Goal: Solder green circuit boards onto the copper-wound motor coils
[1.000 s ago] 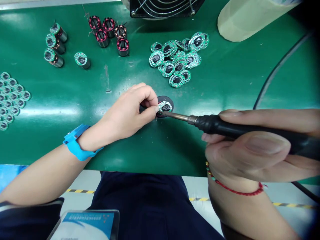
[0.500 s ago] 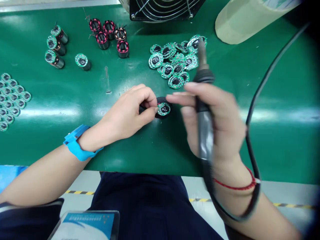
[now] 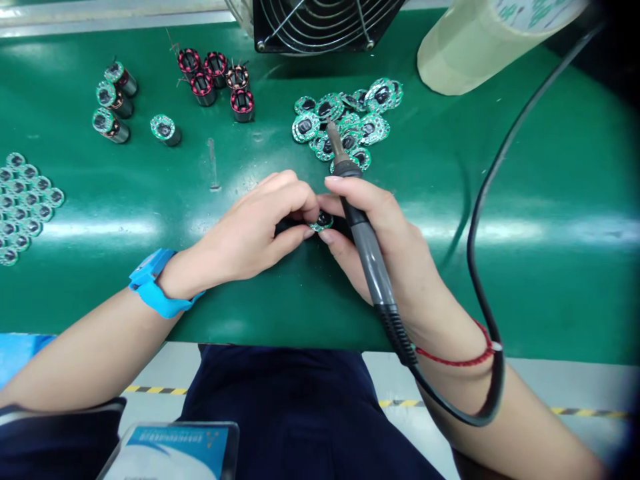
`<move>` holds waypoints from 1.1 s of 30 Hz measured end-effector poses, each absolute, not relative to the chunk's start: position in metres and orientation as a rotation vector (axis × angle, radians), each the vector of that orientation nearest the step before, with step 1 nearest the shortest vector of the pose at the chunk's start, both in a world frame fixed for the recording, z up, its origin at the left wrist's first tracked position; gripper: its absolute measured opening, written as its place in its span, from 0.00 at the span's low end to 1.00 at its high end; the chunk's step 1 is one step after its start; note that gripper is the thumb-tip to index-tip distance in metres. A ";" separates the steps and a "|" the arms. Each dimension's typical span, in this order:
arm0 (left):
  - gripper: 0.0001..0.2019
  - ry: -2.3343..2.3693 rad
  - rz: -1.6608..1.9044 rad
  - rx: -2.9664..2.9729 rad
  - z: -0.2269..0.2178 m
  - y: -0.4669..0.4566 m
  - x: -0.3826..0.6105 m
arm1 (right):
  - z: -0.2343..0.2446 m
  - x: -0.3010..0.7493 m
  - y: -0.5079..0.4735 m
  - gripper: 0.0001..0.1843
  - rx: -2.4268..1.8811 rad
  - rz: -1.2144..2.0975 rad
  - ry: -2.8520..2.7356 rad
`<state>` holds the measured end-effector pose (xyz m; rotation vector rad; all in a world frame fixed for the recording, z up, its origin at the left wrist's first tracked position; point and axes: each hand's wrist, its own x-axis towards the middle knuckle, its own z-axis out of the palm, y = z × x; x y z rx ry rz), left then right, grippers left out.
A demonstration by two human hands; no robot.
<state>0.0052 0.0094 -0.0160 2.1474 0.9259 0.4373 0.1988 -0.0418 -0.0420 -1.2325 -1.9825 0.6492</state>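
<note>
My left hand [image 3: 255, 223] pinches a small motor stator topped with a round green circuit board [image 3: 321, 221] on the green mat [image 3: 450, 193]. My right hand [image 3: 387, 250] meets it from the right, thumb and forefinger on the same part. That hand also carries a black soldering iron [image 3: 367, 250] laid across its back, tip pointing up and away toward a pile of round green circuit boards [image 3: 345, 120]. The iron's black cable [image 3: 493, 200] loops round my right wrist.
Red-wound stators [image 3: 215, 77] stand at the back centre, beside several stators with green boards [image 3: 117, 103] further left. Rows of green boards [image 3: 25, 203] lie at the left edge. A black fan grille [image 3: 320, 23] and a beige roll [image 3: 480, 40] sit at the back.
My right hand swung the soldering iron off the part, turned its tip away, and came in to take the part with its fingertips. My left hand stayed on the part.
</note>
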 end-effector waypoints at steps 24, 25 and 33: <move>0.05 1.120 0.537 1.943 -0.014 0.004 0.011 | -0.034 0.202 -0.048 0.28 -1.147 0.248 -2.077; 0.05 1.131 0.534 1.947 -0.013 0.004 0.011 | -0.033 0.201 -0.048 0.28 -1.160 0.276 -2.035; 0.06 1.180 0.485 1.974 -0.011 0.005 0.013 | -0.032 0.199 -0.054 0.21 -1.139 0.439 -1.544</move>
